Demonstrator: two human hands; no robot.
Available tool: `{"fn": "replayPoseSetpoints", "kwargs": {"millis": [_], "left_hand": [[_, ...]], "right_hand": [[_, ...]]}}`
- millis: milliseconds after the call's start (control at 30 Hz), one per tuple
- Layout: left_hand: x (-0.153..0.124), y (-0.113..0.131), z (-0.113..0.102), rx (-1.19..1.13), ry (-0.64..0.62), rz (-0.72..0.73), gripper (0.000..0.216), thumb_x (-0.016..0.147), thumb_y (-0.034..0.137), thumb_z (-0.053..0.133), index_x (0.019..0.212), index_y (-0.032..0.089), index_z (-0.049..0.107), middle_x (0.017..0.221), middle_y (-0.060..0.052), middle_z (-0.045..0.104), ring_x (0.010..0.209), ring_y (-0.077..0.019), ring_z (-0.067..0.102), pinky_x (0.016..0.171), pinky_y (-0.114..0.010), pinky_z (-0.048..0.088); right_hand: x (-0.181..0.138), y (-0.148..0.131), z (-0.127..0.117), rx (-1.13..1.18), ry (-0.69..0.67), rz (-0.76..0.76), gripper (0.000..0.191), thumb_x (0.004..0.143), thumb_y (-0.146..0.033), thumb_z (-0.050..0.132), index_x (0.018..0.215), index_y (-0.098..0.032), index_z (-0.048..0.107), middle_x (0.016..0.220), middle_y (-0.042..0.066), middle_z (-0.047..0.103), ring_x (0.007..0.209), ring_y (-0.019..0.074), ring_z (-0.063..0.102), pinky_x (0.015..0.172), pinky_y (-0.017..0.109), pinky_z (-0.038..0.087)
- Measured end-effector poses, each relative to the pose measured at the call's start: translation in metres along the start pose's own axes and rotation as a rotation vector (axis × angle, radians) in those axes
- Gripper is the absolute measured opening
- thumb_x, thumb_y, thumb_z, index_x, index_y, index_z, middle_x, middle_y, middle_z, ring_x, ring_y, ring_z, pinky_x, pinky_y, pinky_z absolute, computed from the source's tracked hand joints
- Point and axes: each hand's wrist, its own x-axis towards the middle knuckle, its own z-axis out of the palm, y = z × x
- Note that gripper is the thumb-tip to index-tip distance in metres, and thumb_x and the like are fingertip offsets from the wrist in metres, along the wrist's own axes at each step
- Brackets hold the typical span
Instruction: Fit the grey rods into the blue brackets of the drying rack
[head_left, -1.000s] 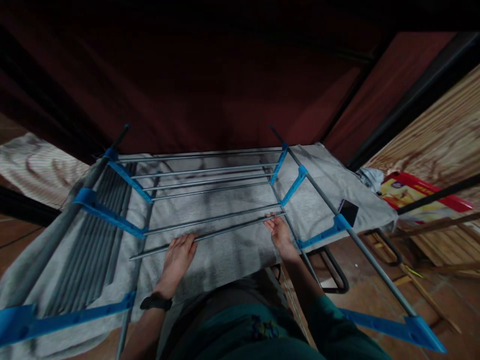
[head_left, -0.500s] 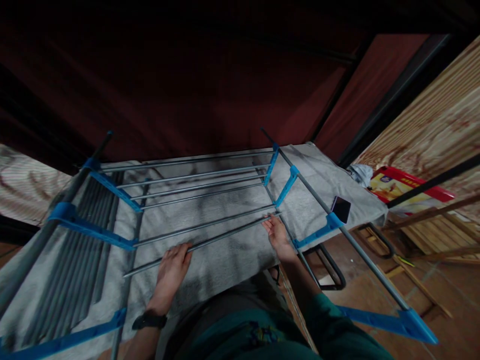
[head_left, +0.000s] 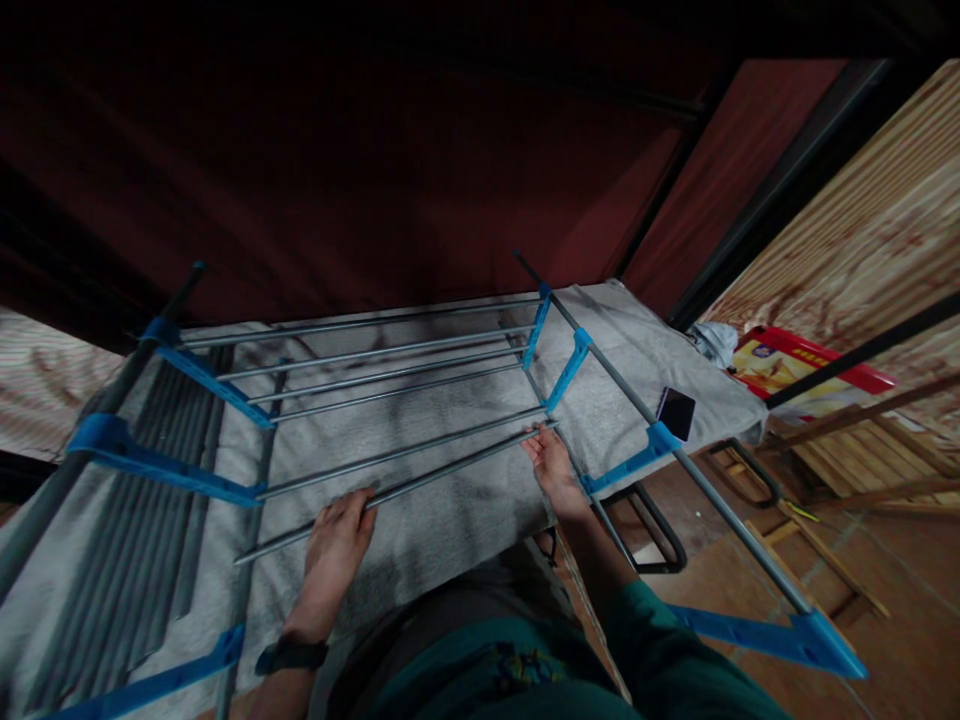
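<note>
A loose grey metal tube (head_left: 442, 472) lies across both my hands, slanting up to the right. My left hand (head_left: 341, 530) is wrapped over it near its left end. Close to its right end, my right hand (head_left: 551, 462) holds it with the fingertips. Around them is a rack frame of grey tubes with blue plastic brackets, among them a right bracket (head_left: 630, 465) and a left bracket (head_left: 169, 460). Several crossbars, such as the nearest fitted crossbar (head_left: 405, 452), span the two sides. The held tube's right end is beside the frame's lower right tube, and I cannot tell whether they touch.
A row of loose grey tubes (head_left: 142, 540) lies at the left on the grey cloth (head_left: 420, 540). A phone (head_left: 676, 413) rests on the cloth at right. Beyond are a red and yellow box (head_left: 802, 365), a black metal handle (head_left: 660, 535) and a wooden chair (head_left: 847, 450).
The view has shifted slightly, so the frame appears a little further left. Both hands keep their hold on the tube, with hardly any movement along it.
</note>
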Motion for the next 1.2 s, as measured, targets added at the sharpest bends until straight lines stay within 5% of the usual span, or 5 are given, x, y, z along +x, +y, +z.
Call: {"fn": "replayPoseSetpoints", "kwargs": {"millis": [567,1200], "left_hand": [[-0.005,-0.011,0.004,-0.028,0.102,0.016,0.031,0.096,0.042,0.045,0.106,0.022,0.066,0.105,-0.011,0.077,0.100,-0.0289,0.070,0.090,-0.040,0.050],[-0.010,-0.033,0.015,-0.118,0.135,0.035,0.038,0.097,0.052,0.045,0.104,0.025,0.071,0.103,-0.006,0.078,0.098,-0.0289,0.072,0.091,-0.044,0.053]], "right_hand": [[-0.002,0.001,0.000,0.052,0.002,-0.037,0.037,0.073,-0.043,0.086,0.075,-0.025,0.054,0.062,-0.010,0.061,0.060,0.0092,0.062,0.069,0.024,0.059],[0.000,0.005,-0.002,0.041,-0.025,-0.040,0.033,0.066,-0.037,0.088,0.081,-0.024,0.062,0.081,-0.006,0.072,0.072,0.0115,0.068,0.073,0.025,0.059]]}}
